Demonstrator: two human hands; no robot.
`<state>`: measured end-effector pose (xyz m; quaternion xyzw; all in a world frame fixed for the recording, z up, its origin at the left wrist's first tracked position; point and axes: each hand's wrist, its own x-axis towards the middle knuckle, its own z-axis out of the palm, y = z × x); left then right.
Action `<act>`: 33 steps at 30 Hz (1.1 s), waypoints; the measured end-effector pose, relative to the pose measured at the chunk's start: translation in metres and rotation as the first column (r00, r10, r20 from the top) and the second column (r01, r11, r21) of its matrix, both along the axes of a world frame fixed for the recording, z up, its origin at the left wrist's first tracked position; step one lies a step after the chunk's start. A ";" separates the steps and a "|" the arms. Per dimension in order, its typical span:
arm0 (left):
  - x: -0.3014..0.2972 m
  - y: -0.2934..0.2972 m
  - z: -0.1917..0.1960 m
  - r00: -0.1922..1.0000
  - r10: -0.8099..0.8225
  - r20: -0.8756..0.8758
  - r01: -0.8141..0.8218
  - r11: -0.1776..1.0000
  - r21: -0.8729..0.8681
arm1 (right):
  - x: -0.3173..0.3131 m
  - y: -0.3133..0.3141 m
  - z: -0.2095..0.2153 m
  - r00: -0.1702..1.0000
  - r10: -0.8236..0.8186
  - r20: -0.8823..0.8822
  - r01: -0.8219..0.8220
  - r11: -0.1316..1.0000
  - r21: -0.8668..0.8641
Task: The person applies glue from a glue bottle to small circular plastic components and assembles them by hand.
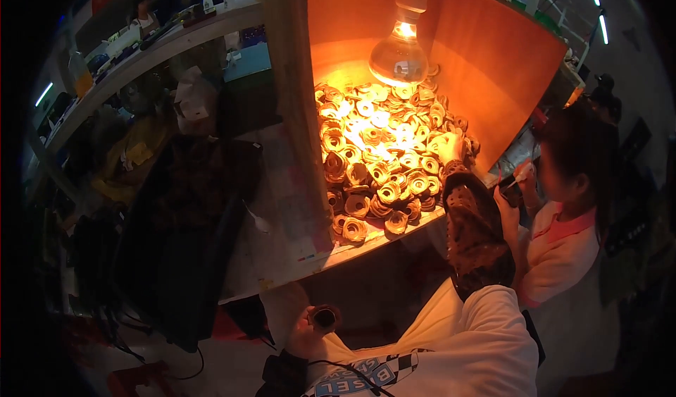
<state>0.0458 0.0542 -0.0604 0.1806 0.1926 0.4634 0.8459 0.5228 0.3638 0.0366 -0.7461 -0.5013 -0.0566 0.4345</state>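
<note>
Small dark roll sits in my left hand, open end up. Tan coiled rings heaped in lit orange box, my right hand on the pile.

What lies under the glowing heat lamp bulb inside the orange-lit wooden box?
Under the glowing bulb lies a heap of tan ring-shaped coils, with the right hand reaching into it. The box floor shows only at the front edge; the heap covers the rest.

Heat lamp, dark jacket
</note>
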 end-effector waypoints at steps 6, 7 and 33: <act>0.018 0.011 -0.004 0.996 -0.042 0.084 0.042 0.999 0.000 | 0.072 -0.005 -0.030 0.951 0.044 -0.307 0.007 0.987 0.162; 0.002 -0.003 -0.007 0.997 0.060 0.042 -0.059 0.998 -0.026 | -0.034 -0.016 0.008 0.790 0.138 -0.597 -0.130 0.990 0.057; -0.002 -0.002 -0.027 0.994 0.064 0.087 -0.058 0.996 -0.062 | -0.033 -0.067 0.033 0.734 0.556 -0.391 -0.578 0.813 0.071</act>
